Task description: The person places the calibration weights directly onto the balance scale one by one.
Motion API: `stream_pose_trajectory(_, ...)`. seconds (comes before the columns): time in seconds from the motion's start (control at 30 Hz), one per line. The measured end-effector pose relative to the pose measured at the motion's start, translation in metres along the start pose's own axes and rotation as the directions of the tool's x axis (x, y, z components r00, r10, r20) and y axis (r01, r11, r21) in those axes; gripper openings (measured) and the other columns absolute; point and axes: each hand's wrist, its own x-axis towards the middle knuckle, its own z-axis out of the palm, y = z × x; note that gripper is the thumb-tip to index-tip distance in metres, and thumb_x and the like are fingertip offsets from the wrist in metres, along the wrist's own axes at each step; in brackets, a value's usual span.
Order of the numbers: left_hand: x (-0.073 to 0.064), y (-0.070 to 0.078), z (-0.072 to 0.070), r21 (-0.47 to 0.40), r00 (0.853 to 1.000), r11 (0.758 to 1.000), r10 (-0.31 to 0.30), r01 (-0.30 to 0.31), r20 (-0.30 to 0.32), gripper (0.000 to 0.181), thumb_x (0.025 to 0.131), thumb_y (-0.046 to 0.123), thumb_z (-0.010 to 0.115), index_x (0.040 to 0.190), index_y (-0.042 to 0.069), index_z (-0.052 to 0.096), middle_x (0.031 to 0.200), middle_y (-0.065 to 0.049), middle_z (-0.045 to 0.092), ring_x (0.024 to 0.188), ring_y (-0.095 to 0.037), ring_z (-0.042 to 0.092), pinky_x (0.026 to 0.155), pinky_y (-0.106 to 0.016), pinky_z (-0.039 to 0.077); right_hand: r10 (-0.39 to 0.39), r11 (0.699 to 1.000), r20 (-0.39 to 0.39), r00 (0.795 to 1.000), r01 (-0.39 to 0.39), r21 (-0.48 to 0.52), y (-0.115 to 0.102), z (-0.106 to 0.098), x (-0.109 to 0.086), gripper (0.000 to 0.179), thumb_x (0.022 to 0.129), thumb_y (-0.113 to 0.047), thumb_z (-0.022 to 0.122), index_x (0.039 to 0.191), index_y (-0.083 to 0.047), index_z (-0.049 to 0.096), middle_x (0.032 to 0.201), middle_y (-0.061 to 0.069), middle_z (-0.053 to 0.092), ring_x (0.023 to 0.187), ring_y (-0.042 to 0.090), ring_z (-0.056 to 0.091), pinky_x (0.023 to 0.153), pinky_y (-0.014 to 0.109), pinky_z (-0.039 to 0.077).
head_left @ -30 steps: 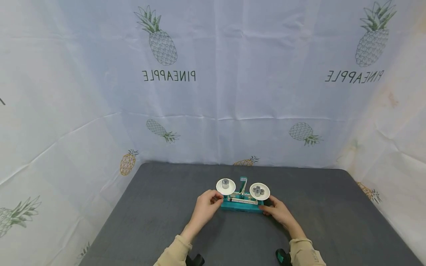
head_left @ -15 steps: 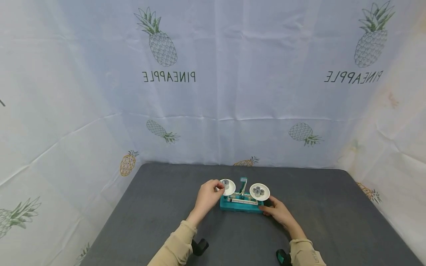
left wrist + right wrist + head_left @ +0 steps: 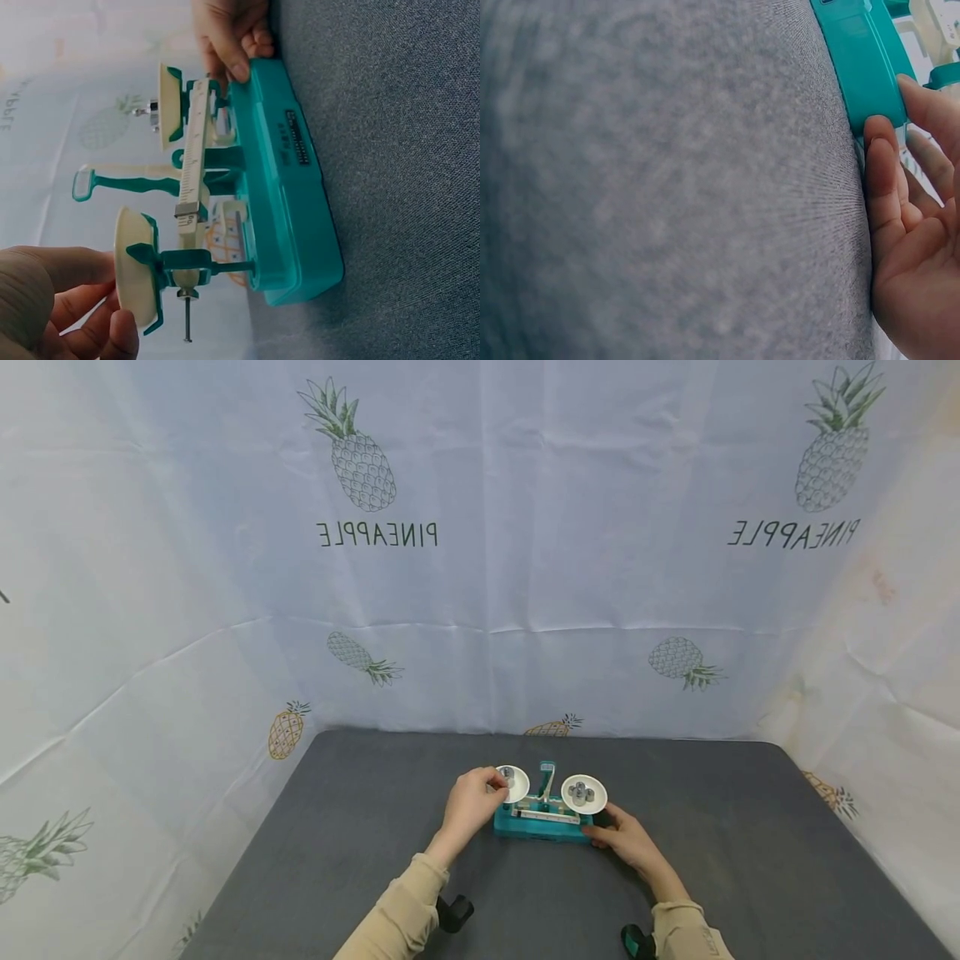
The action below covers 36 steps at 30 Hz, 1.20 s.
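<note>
A teal balance scale (image 3: 542, 828) with two cream pans stands on the dark table. My left hand (image 3: 471, 802) pinches the near-left rim of the left pan (image 3: 519, 791), with the thumb and fingers curled at its edge. A metal weight (image 3: 507, 772) sits in that pan, partly hidden by the fingers. Several small metal weights (image 3: 580, 793) are grouped in the right pan (image 3: 599, 802). My right hand (image 3: 911, 202) grips the right end of the teal base, thumb in front. In the left wrist view, a metal slider (image 3: 190, 210) sits on the graduated beam (image 3: 195, 142).
The dark grey cloth table (image 3: 360, 843) spreads around the scale. Behind it and at both sides hangs a white curtain (image 3: 480, 568) printed with pineapples. Black straps (image 3: 453, 913) sit at both wrists.
My left hand has moved up from beside the base's left end to the left pan's rim. My right hand has stayed on the base's right end. The weights remain in the pans.
</note>
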Motion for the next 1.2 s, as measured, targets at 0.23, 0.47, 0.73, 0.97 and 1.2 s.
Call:
stream_pose_trajectory(0.23,-0.001,0.0,-0.001,0.002,1.0,1.0,0.0,0.0,0.008,0.003,0.08,0.012,0.067,0.081,0.011,0.07,0.078,-0.001,0.067,0.064,-0.01,0.058,0.054,-0.02,0.042,-0.013,1.0,-0.001,1.0,0.013,0.003,0.004,0.002,0.002,0.067,0.081,-0.021,0.071,0.136,0.0,0.041,0.08,0.008,0.063,0.068,0.014,0.059,0.065,0.028,0.05)
stream_pose_trajectory(0.47,-0.003,-0.003,0.0,0.002,1.0,1.0,-0.007,0.007,0.019,0.006,0.081,0.016,0.069,0.08,0.01,0.07,0.078,-0.001,0.068,0.064,-0.01,0.058,0.055,-0.021,0.043,-0.009,1.0,-0.011,1.0,0.009,0.006,0.003,0.003,0.003,0.065,0.08,-0.021,0.072,0.134,0.001,0.043,0.08,0.008,0.062,0.068,0.014,0.059,0.066,0.028,0.05)
stream_pose_trajectory(0.73,-0.005,-0.005,-0.002,0.009,1.0,1.0,0.002,-0.002,0.017,0.008,0.083,0.018,0.067,0.079,0.011,0.069,0.08,-0.002,0.067,0.061,-0.008,0.055,0.053,-0.02,0.042,-0.008,1.0,-0.013,1.0,0.008,-0.005,0.002,0.004,0.003,0.065,0.08,-0.02,0.072,0.135,0.001,0.043,0.089,0.01,0.062,0.068,0.013,0.059,0.065,0.027,0.05)
stream_pose_trajectory(0.97,-0.002,-0.003,-0.004,0.012,1.0,1.0,0.023,-0.023,0.004,0.006,0.083,0.017,0.067,0.079,0.015,0.07,0.082,-0.001,0.067,0.064,-0.008,0.056,0.054,-0.019,0.041,-0.01,1.0,-0.004,1.0,0.01,-0.006,0.003,-0.004,0.003,0.062,0.081,-0.022,0.071,0.133,-0.002,0.045,0.093,0.011,0.062,0.07,0.015,0.059,0.066,0.027,0.051)
stream_pose_trajectory(1.2,0.001,-0.007,-0.013,0.045,0.998,0.997,0.059,-0.059,0.004,0.007,0.086,0.02,0.064,0.084,0.016,0.07,0.084,0.0,0.065,0.067,-0.009,0.055,0.057,-0.021,0.042,0.004,1.0,-0.029,1.0,-0.004,0.012,0.001,-0.006,0.003,0.06,0.082,-0.021,0.07,0.134,-0.003,0.044,0.115,0.019,0.057,0.071,0.015,0.06,0.066,0.027,0.051)
